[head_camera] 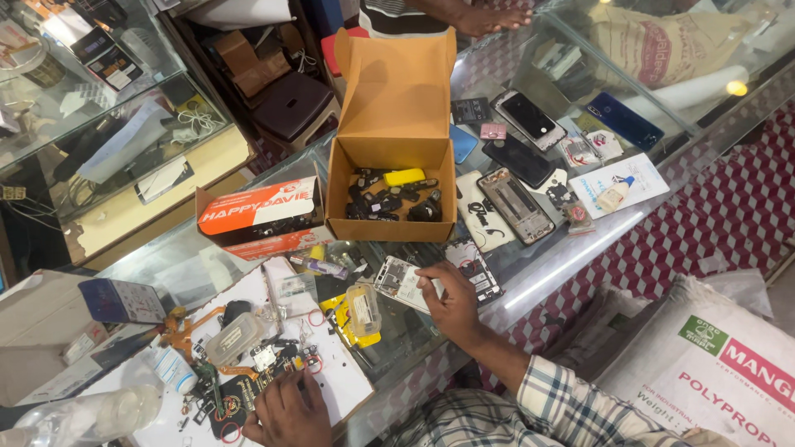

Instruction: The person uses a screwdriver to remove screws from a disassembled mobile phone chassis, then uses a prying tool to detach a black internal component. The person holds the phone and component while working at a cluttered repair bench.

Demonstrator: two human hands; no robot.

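Observation:
My right hand (pixel 451 306), in a plaid sleeve, holds the edge of an opened white phone body (pixel 396 280) lying on the glass counter (pixel 563 257). A dismantled phone frame (pixel 474 269) lies just beyond its fingers. My left hand (pixel 286 410) rests, fingers curled, on a white work mat (pixel 331 364) strewn with small phone parts. It touches a dark part with gold marks (pixel 232 401), but a grip cannot be made out. An open brown cardboard box (pixel 393 124) with black parts and a yellow piece (pixel 404 176) stands behind the white phone.
An orange and white carton (pixel 261 215) lies left of the brown box. Several phones and back covers (pixel 517 203) lie to the right, with a small glue bottle (pixel 614 194). Another person's hand (pixel 493 16) rests at the counter's far edge. A white printed sack (pixel 712 364) sits at lower right.

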